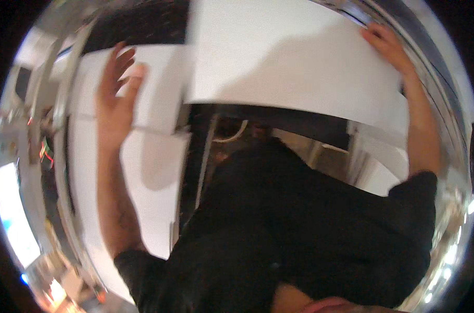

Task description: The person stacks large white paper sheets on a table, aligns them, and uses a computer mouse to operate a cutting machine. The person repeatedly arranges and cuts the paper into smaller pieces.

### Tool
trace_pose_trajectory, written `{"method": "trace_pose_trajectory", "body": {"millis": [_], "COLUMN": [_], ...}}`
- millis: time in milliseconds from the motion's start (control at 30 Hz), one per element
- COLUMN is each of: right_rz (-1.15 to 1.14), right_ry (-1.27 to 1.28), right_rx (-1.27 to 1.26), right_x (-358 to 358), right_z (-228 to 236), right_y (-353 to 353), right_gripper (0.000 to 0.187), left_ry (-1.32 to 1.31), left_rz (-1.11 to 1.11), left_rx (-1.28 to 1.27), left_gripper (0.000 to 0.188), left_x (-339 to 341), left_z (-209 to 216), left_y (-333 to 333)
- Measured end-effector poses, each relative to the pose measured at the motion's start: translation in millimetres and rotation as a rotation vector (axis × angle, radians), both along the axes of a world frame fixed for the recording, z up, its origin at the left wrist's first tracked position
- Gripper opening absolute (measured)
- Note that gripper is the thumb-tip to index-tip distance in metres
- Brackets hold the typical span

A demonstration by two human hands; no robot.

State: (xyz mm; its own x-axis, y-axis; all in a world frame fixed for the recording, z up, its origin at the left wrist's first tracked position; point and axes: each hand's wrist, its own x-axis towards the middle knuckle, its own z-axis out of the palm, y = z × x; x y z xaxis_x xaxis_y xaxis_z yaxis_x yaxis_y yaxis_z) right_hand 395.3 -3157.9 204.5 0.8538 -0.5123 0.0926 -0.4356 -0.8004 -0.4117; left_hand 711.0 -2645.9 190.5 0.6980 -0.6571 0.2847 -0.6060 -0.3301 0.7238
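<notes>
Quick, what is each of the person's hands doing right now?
Left hand: open, fingers spread, flat against a white sheet.
Right hand: on the edge of a large white sheet; whether it grips cannot be told.

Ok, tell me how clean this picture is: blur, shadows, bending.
Head view: motion blur softens the left hand and right hand; a soft grey shadow falls across the large white sheet; fisheye bends the metal edges toward the rim; bright glare at the left border.

A large white sheet point(294, 62) is arching across the top, its lower edge curving, its far right corner being pinched. A second white sheet point(153, 94) is lying left, overlapped by the first.
</notes>
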Motion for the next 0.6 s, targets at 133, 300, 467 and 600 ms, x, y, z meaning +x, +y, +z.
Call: {"method": "trace_pose_trajectory", "body": {"millis": [133,300,467,600], "right_rz": [0.160,0.182,0.164,-0.071], "right_ry": [0.009,-0.021,0.416,0.658], "right_rx": [0.049,-0.032,0.124,0.512], "right_x": [29.9,-6.7,-149.0,-238.9], "right_z": [30.3,35.9,48.1,27.3], "right_y": [51.6,74.7,63.1,114.0], "right_gripper": [0.045,0.051,0.058,0.056], "left_ry": [0.412,0.398,0.433,0.525], "left_rz": [-0.045,0.103,0.390,0.525], "left_rx": [0.027,-0.056,0.048,0.145], "left_gripper": [0.067,0.063,0.082,0.083], "left_x": [11.2,72.4,161.0,201.5], "left_z": [8.0,-18.7,-13.3,-10.1], "left_y": [-34.1,-4.4,88.7,125.8]}}
